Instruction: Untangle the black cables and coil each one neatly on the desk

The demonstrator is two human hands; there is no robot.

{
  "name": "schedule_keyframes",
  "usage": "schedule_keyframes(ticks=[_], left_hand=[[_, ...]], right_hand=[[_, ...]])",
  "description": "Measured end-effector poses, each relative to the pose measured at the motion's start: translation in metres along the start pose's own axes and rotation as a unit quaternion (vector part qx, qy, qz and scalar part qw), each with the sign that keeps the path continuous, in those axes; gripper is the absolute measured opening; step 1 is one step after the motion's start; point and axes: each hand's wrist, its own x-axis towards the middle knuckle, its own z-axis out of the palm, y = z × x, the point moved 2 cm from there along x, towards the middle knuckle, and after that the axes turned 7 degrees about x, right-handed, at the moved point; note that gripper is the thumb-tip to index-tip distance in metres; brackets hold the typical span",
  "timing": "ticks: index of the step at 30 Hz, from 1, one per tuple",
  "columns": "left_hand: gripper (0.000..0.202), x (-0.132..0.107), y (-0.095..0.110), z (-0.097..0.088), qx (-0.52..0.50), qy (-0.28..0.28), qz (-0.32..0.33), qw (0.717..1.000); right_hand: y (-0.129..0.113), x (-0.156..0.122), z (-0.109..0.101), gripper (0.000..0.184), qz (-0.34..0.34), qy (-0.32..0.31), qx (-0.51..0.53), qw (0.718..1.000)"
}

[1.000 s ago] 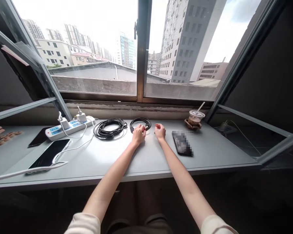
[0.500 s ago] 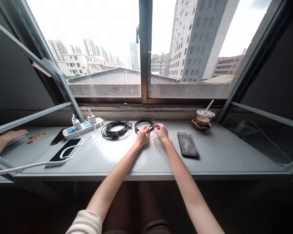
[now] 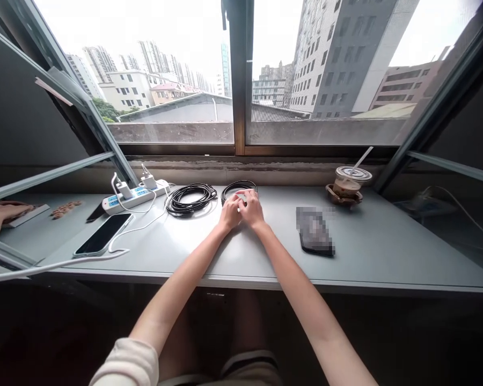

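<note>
Your left hand [image 3: 230,213] and right hand [image 3: 252,209] meet at the near side of the smaller black cable coil [image 3: 238,183], at the far middle of the desk [image 3: 362,246]; half a second ago a gap separated them, and the right has since closed it. The change suggests that handling the coil is now a two-handed job. Your fingers are curled narrow and bunched together, a small white bit [image 3: 239,209] showing between them, though whether they grip it or the cable cannot be told. Just left lies the larger black cable coil [image 3: 185,211], free of both hands. At far right, a clear plastic cup [image 3: 346,185] contains a milky brown drink, its lid [image 3: 354,173] on and a white straw [image 3: 362,160] leaning right; the cup sits in a brown holder [image 3: 334,197]. At far left, a white power strip [image 3: 139,193] carries two white plugs, one plug [image 3: 124,190] left of the other [image 3: 148,180].
</note>
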Motion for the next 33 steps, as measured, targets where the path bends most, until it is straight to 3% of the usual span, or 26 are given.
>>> schedule_keyframes(ticks=[11, 26, 33], left_hand=[[0.017, 0.004, -0.005, 0.005, 0.017, -0.017, 0.009, 1.0], [0.024, 0.003, 0.0, 0.002, 0.008, -0.079, 0.037, 0.996], [0.024, 0.001, 0.006, 0.002, -0.027, -0.099, 0.008, 0.995]], right_hand=[[0.023, 0.004, 0.02, 0.031, 0.064, 0.003, -0.027, 0.998], [0.017, -0.003, 0.028, 0.032, 0.033, -0.039, -0.11, 0.993], [0.017, -0.002, 0.025, 0.031, 0.037, -0.041, -0.1, 0.993]])
